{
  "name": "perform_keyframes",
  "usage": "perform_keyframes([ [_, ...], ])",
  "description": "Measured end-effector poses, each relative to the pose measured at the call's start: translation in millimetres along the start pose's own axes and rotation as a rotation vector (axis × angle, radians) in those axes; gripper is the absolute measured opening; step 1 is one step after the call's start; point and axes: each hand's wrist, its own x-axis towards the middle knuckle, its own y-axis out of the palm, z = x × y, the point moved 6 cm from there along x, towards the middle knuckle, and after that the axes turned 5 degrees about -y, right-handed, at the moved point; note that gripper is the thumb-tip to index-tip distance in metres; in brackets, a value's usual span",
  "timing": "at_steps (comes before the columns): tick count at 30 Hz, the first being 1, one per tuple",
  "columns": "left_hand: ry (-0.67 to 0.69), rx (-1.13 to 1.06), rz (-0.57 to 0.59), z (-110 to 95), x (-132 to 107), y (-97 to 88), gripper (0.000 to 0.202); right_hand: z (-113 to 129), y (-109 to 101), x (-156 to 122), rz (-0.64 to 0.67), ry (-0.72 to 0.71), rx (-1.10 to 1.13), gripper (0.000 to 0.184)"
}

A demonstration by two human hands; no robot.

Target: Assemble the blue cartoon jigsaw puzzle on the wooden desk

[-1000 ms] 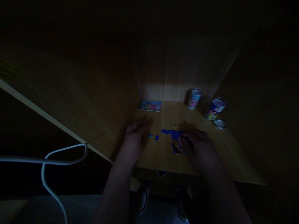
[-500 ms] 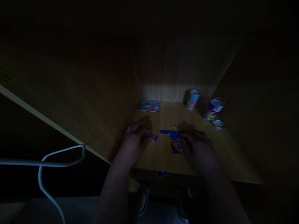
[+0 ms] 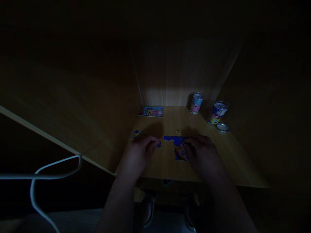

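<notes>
A partly joined jigsaw puzzle (image 3: pixel 178 148), mostly blue with a figure and a brown shape, lies flat on the wooden surface. My right hand (image 3: pixel 200 150) rests over its right side, fingers bent and pressed together on it; that side is hidden. To the left, my left hand (image 3: pixel 141 150) is closed in a pinch, fingertips at a small blue puzzle piece (image 3: pixel 159 145) beside the puzzle. A pale yellowish piece (image 3: pixel 178 132) lies just behind the puzzle. Several loose pieces (image 3: pixel 136 132) lie beyond my left hand, partly covered by it.
A printed cartoon picture card (image 3: pixel 152 112) lies at the back left. Two cartoon tins (image 3: pixel 196 104) (image 3: pixel 218 113) stand at the back right, with a round metal lid (image 3: pixel 223 127) by the nearer one. Wooden panels enclose the surface (image 3: pixel 155 166). A white cable (image 3: pixel 55 176) hangs left.
My left hand has shifted, uncovering loose pieces behind it; the blue piece seen between its fingers no longer shows there. My right hand stays on the puzzle. The view has turned slightly.
</notes>
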Motion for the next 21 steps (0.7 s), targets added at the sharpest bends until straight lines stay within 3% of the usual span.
perform_keyframes([
  [3, -0.05, -0.155, -0.032, -13, -1, 11.5, 0.008, 0, 0, 0, 0.006, 0.0, 0.006, 0.021],
  [7, -0.013, -0.067, -0.035, -20, 1, 31.0, 0.013, 0, -1, 0, 0.003, 0.006, 0.0, 0.021],
  [11, -0.041, -0.007, -0.094, -14, 4, 28.7, 0.017, 1, -1, 0, 0.007, -0.001, 0.02, 0.022],
  [16, -0.048, -0.022, -0.033, -13, 7, 30.4, 0.019, 2, -2, 0, 0.003, 0.004, 0.019, 0.022],
  [21, -0.026, 0.088, -0.076, -13, 5, 31.0, 0.022, 2, -1, 0, 0.015, -0.001, 0.01, 0.022],
])
